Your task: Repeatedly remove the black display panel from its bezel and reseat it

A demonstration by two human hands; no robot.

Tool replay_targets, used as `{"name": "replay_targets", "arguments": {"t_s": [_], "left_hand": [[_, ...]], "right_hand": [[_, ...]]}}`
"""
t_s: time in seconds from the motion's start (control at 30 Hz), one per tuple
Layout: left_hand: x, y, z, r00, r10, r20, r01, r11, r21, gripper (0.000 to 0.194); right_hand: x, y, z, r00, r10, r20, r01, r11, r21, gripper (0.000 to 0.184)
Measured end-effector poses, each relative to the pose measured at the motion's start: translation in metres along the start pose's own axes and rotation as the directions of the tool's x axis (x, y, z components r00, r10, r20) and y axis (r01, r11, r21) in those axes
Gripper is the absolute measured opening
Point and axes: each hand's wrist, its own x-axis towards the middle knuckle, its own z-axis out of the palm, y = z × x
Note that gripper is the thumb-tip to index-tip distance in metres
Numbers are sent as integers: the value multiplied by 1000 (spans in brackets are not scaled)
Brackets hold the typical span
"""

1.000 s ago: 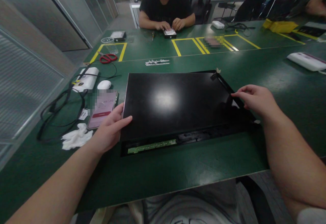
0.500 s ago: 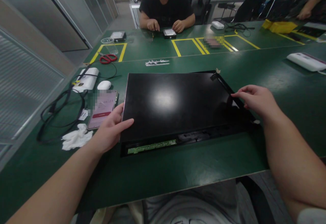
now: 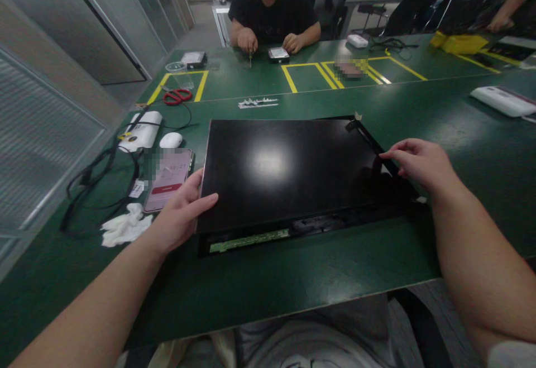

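A black LCD screen panel [image 3: 276, 172] lies at a slant on a black back cover [image 3: 352, 220], whose front and right edges stick out beyond it. Along the front edge shows a narrow green circuit board [image 3: 251, 242]. My left hand [image 3: 182, 209] grips the panel's left edge, thumb on top and fingers beneath. At the right side, my right hand [image 3: 412, 164] pinches the cover's dark rim between thumb and forefinger. Pale tape bits show at the cover's right corners. Whether the right fingertips also touch the panel is hard to tell.
To the left lie a phone [image 3: 170, 181], crumpled white tissue [image 3: 126, 225], a white mouse [image 3: 171, 140], black cables [image 3: 100, 189] and red scissors [image 3: 177, 96]. White strips [image 3: 258, 103] lie behind the panel. Across the green table [image 3: 293, 290] sits a person [image 3: 274, 13] beside a hard drive [image 3: 278, 55].
My hands and the panel stay almost where they were, with only a tiny leftward shift. The person opposite has moved one hand, holding a thin tool, slightly.
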Motion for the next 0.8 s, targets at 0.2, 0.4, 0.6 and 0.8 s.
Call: {"name": "replay_targets", "arguments": {"t_s": [0.2,0.4,0.6,0.8], "left_hand": [[-1,-2,-2,1000,-3,20,4,1000,-16,66],[-1,-3,-5,1000,-18,21,18,1000,-2,72],[-1,-1,-4,999,-26,35,27,1000,-6,73],[-1,1,-2,999,-7,35,8,1000,-23,63]], "right_hand": [[4,5,1,999,-31,15,31,1000,-3,17],[2,3,2,999,-39,10,39,997,64,17],[3,5,1,1000,-25,14,25,998,52,19],[-1,1,1,1000,-20,14,19,998,52,19]]}}
